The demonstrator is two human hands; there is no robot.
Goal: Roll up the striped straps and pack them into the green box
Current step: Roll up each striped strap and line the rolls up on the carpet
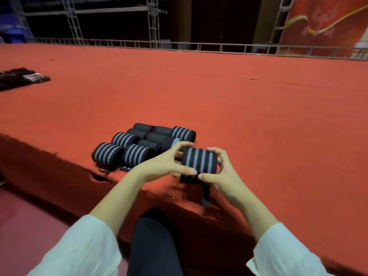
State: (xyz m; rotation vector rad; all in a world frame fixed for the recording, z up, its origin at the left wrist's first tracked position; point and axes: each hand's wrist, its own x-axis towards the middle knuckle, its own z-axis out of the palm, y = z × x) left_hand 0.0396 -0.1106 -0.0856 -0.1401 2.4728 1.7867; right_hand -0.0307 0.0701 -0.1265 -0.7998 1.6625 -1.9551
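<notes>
Springiness looks the trouble with this soft striped roll (199, 159), so my left hand (163, 164) and right hand (223, 174) pinch its nine and three o'clock ends.

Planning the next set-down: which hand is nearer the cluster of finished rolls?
Left. The left hand holds the striped roll on the side beside the finished rolls; the right hand holds its opposite side, farther from them.
</notes>
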